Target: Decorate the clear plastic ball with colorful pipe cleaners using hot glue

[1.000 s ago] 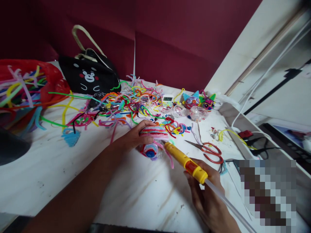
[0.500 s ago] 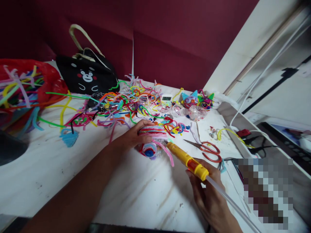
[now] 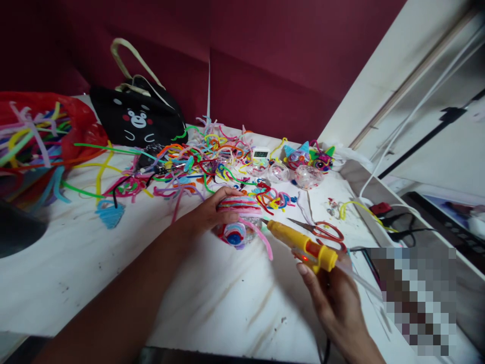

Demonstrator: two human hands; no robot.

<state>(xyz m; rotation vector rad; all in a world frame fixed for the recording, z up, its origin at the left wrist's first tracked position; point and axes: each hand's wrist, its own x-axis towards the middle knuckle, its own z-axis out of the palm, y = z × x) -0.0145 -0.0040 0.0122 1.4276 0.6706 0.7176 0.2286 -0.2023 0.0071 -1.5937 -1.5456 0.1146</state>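
Note:
My left hand [image 3: 210, 212] is curled over a small ball [image 3: 238, 218] wrapped in pink, red and blue pipe cleaners, pressing it on the white table [image 3: 113, 268]. A loose pink pipe cleaner end [image 3: 262, 240] hangs off the ball toward me. My right hand [image 3: 333, 298] grips a yellow glue gun pen [image 3: 301, 245] with an orange button and a clear glue stick trailing behind. Its tip points at the ball's right side, a short gap away.
A tangle of coloured pipe cleaners [image 3: 197, 164] covers the table's far middle. Red-handled scissors [image 3: 326, 233] lie right of the ball. Finished cat-eared balls [image 3: 308, 157], clear balls [image 3: 279, 173], a small timer [image 3: 261, 153], a black bear bag [image 3: 138, 119] and a red bag [image 3: 41, 136] stand behind.
The glue gun has drawn back to the right, away from the ball, and its rear has dropped lower. My left hand has stayed on the ball.

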